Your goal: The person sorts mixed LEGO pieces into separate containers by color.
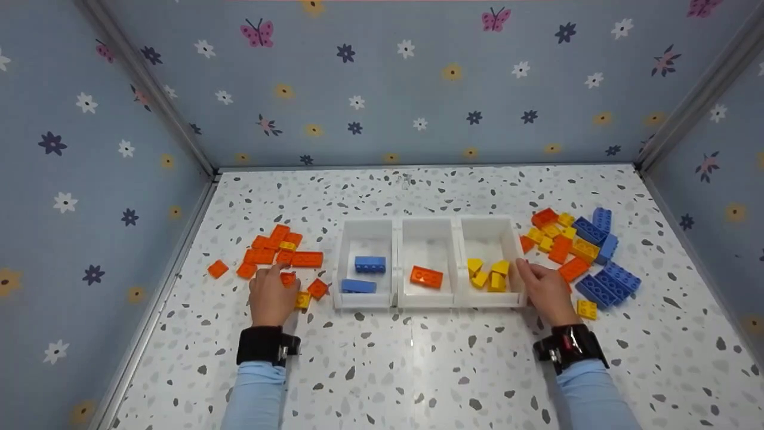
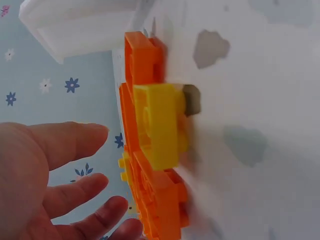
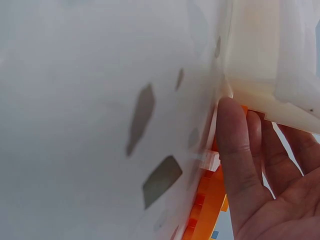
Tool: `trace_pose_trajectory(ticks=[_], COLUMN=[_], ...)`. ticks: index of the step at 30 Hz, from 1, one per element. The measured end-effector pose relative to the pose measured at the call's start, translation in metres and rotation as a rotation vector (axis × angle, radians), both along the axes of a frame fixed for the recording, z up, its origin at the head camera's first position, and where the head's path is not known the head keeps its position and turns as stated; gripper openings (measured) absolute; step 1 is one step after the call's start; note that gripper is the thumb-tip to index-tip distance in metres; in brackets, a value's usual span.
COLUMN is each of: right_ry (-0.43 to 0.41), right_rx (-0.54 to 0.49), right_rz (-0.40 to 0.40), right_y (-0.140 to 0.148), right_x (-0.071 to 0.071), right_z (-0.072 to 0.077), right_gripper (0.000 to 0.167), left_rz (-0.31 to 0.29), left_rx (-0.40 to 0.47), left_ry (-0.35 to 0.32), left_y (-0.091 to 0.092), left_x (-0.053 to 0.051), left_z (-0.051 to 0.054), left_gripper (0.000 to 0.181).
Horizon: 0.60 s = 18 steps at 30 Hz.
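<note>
My left hand (image 1: pixel 273 297) hovers over the left pile of orange bricks (image 1: pixel 259 256), fingers spread and loosely bent. In the left wrist view a yellow brick (image 2: pixel 157 126) lies on the table in front of the fingertips, which are apart from it. My right hand (image 1: pixel 549 294) is at the outer right wall of the white three-part tray (image 1: pixel 397 298); in the right wrist view the thumb and fingers are fairly straight beside that wall. The left compartment holds two blue bricks (image 1: pixel 370 264), the middle an orange brick (image 1: pixel 426 276), the right several yellow bricks (image 1: pixel 498 282).
A mixed pile lies right of the tray, with blue bricks (image 1: pixel 621 279), orange bricks (image 1: pixel 573 269) and yellow bricks (image 1: pixel 585 249). One orange brick (image 1: pixel 218 269) sits alone at the far left. Patterned panels (image 1: pixel 406 89) enclose the speckled table (image 1: pixel 412 364) at the back and sides.
</note>
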State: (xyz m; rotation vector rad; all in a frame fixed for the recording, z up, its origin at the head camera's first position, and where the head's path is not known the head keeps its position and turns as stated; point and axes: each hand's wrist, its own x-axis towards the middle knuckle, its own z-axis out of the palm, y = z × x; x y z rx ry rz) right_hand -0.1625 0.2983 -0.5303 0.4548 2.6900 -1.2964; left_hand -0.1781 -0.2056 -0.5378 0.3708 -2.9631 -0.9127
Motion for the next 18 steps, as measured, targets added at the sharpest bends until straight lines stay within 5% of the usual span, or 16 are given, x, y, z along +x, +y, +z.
trace_pose_trajectory(ticks=[13, 18], right_ry=[-0.009, -0.012], right_rx=[-0.001, -0.002], right_rz=[0.006, 0.027], right_y=[0.002, 0.003], right_x=[0.000, -0.001], right_z=[0.000, -0.001], right_gripper=[0.078, 0.081], left_rz=[-0.050, -0.029], left_rx=[0.041, 0.093], left_ry=[-0.078, -0.019], left_y=[-0.004, 0.000], left_x=[-0.006, -0.002], left_z=[-0.004, 0.006], left_gripper=[0.048, 0.049])
